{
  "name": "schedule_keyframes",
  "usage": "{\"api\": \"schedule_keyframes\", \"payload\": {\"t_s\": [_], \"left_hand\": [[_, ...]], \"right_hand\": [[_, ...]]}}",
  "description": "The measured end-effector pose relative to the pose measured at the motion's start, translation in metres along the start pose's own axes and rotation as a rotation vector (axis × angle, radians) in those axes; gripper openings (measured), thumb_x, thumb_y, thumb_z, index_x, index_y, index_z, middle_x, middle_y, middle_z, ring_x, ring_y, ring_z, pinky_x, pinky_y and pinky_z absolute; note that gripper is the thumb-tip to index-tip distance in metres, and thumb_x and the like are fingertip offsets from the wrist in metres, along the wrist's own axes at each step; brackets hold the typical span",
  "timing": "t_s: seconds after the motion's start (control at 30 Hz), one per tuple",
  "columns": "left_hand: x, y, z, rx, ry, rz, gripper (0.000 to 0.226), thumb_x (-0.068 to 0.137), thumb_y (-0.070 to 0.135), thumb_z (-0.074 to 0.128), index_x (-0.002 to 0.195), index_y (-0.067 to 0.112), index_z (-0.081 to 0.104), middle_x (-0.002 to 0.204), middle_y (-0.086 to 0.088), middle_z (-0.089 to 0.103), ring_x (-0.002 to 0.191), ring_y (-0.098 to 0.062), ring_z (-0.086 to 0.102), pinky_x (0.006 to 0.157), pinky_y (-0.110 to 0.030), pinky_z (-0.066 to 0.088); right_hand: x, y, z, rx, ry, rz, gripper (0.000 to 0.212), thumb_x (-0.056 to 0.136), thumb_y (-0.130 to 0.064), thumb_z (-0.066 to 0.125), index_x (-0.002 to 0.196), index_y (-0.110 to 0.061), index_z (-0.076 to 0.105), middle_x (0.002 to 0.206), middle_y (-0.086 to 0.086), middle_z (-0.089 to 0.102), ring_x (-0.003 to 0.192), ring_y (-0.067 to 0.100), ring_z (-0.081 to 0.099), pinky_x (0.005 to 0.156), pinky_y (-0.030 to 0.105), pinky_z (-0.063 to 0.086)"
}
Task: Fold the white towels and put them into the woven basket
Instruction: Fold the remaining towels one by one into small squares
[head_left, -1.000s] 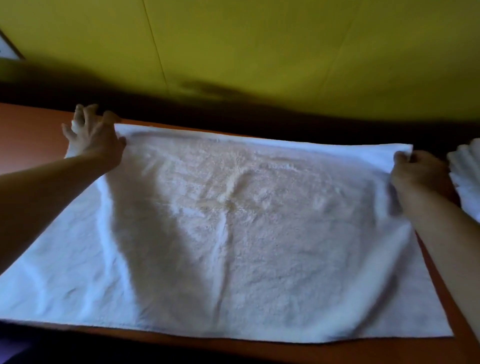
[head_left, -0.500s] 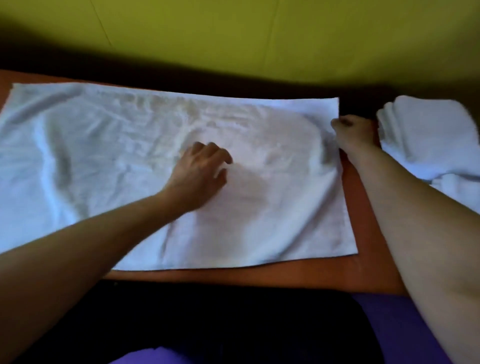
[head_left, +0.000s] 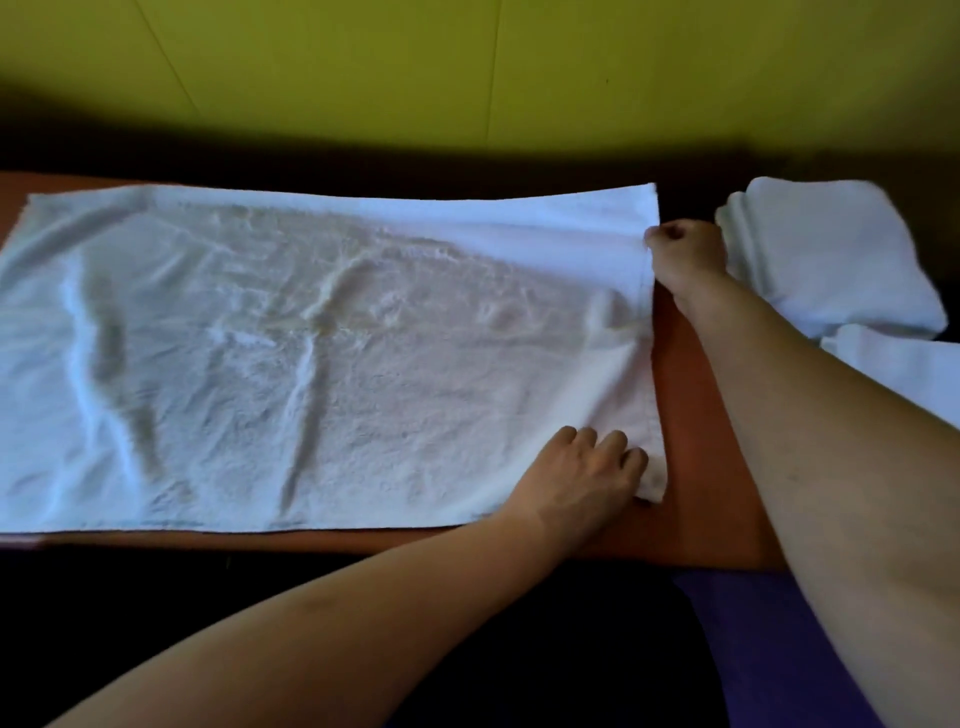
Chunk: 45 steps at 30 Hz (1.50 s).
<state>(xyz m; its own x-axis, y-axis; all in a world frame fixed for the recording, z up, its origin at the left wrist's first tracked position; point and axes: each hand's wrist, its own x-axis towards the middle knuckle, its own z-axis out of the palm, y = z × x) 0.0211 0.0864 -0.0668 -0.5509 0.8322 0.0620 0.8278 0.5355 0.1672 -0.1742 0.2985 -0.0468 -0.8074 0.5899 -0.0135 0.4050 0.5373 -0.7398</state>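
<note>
A large white towel (head_left: 322, 353) lies spread flat and wrinkled across the orange-brown table (head_left: 691, 415). My left hand (head_left: 582, 478) is at the towel's near right corner, fingers curled onto the cloth and gripping that corner. My right hand (head_left: 683, 249) pinches the towel's right edge near the far right corner. Folded white towels (head_left: 831, 260) are stacked at the right, just beyond my right hand. The woven basket is not in view.
A yellow-green wall (head_left: 467, 67) rises behind the table, with a dark shadowed gap along the table's far edge. Another white towel (head_left: 904, 369) lies at the right edge. Purple fabric (head_left: 753, 623) shows below the table's front edge.
My left hand has slid from the towel's middle to its near right corner. My right hand stays on the far right corner. The view has shifted left a little.
</note>
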Motion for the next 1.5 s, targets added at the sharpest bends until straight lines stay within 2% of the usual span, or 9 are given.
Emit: {"api": "schedule_keyframes", "payload": {"t_s": [0.23, 0.53, 0.63, 0.77, 0.83, 1.0, 1.23, 1.37, 1.5], "left_hand": [[-0.007, 0.03, -0.045, -0.605, -0.057, -0.304, 0.023, 0.093, 0.017, 0.056, 0.109, 0.008, 0.041, 0.105, -0.018, 0.06, 0.091, -0.043, 0.057, 0.067, -0.038, 0.03], [-0.033, 0.057, -0.119, -1.126, 0.134, -0.597, 0.019, 0.096, 0.029, 0.044, 0.103, 0.012, 0.045, 0.09, -0.004, 0.057, 0.085, -0.029, 0.058, 0.074, -0.041, 0.047], [-0.051, 0.052, -0.137, -1.153, 0.273, -0.664, 0.034, 0.098, 0.044, 0.04, 0.099, 0.012, 0.052, 0.087, -0.006, 0.065, 0.086, -0.027, 0.062, 0.08, -0.041, 0.052], [-0.088, 0.022, -0.143, -1.067, 0.493, -0.666, 0.037, 0.104, 0.036, 0.04, 0.072, 0.018, 0.04, 0.06, 0.005, 0.045, 0.058, -0.011, 0.042, 0.059, -0.03, 0.036], [-0.112, 0.0, -0.144, -1.048, 0.545, -0.704, 0.037, 0.102, 0.032, 0.044, 0.069, 0.016, 0.039, 0.056, 0.006, 0.04, 0.055, -0.01, 0.039, 0.056, -0.032, 0.035], [-0.166, -0.057, -0.15, -1.098, 0.546, -0.827, 0.035, 0.1, 0.032, 0.048, 0.075, 0.008, 0.052, 0.066, -0.015, 0.062, 0.062, -0.029, 0.068, 0.061, -0.046, 0.056], [-0.232, -0.132, -0.167, -1.12, 0.678, -0.967, 0.009, 0.102, 0.025, 0.048, 0.095, 0.023, 0.054, 0.069, -0.007, 0.072, 0.053, -0.021, 0.072, 0.059, -0.028, 0.056], [-0.266, -0.167, -0.168, -1.142, 0.731, -1.08, 0.021, 0.104, 0.032, 0.047, 0.092, 0.017, 0.057, 0.07, -0.009, 0.071, 0.052, -0.026, 0.071, 0.06, -0.042, 0.06], [-0.299, -0.203, -0.16, -1.049, 0.72, -1.233, 0.02, 0.104, 0.03, 0.047, 0.094, 0.017, 0.057, 0.074, -0.005, 0.073, 0.051, -0.023, 0.071, 0.056, -0.028, 0.056]], "right_hand": [[0.0, -0.005, -0.052, -0.065, 0.104, 0.064, 0.032, 0.089, -0.021, 0.054, 0.106, -0.003, 0.075, 0.116, 0.023, 0.07, 0.114, 0.036, 0.064, 0.096, 0.038, 0.048], [-0.024, -0.035, -0.107, 0.377, 0.1, 0.2, 0.04, 0.069, -0.046, 0.072, 0.083, -0.008, 0.069, 0.103, 0.01, 0.073, 0.091, 0.021, 0.071, 0.082, 0.038, 0.057], [-0.042, -0.068, -0.097, 0.454, 0.042, 0.152, 0.025, 0.071, -0.041, 0.075, 0.073, -0.017, 0.066, 0.102, 0.011, 0.074, 0.09, 0.023, 0.073, 0.085, 0.044, 0.06], [-0.069, -0.122, -0.063, 0.5, -0.009, 0.052, 0.024, 0.084, -0.035, 0.07, 0.102, -0.019, 0.073, 0.105, -0.003, 0.068, 0.097, 0.015, 0.068, 0.073, 0.02, 0.056], [-0.079, -0.146, -0.038, 0.564, -0.056, 0.048, 0.026, 0.074, -0.035, 0.071, 0.095, -0.02, 0.077, 0.097, -0.001, 0.074, 0.091, 0.018, 0.073, 0.077, 0.033, 0.061], [-0.108, -0.21, 0.03, 0.646, -0.162, 0.048, 0.007, 0.086, -0.017, 0.07, 0.08, -0.021, 0.073, 0.074, 0.001, 0.068, 0.057, 0.011, 0.069, 0.053, 0.025, 0.055], [-0.146, -0.293, 0.126, 0.659, -0.24, 0.013, 0.013, 0.083, -0.015, 0.072, 0.073, -0.023, 0.075, 0.079, 0.006, 0.073, 0.077, 0.024, 0.075, 0.069, 0.04, 0.064], [-0.165, -0.334, 0.179, 0.647, -0.272, 0.008, 0.007, 0.085, -0.014, 0.072, 0.088, -0.017, 0.077, 0.08, 0.005, 0.072, 0.062, 0.015, 0.069, 0.046, 0.023, 0.054], [-0.184, -0.357, 0.233, 0.657, -0.326, 0.041, 0.006, 0.085, -0.015, 0.073, 0.088, -0.017, 0.078, 0.087, 0.01, 0.074, 0.069, 0.022, 0.073, 0.05, 0.03, 0.057]]}}
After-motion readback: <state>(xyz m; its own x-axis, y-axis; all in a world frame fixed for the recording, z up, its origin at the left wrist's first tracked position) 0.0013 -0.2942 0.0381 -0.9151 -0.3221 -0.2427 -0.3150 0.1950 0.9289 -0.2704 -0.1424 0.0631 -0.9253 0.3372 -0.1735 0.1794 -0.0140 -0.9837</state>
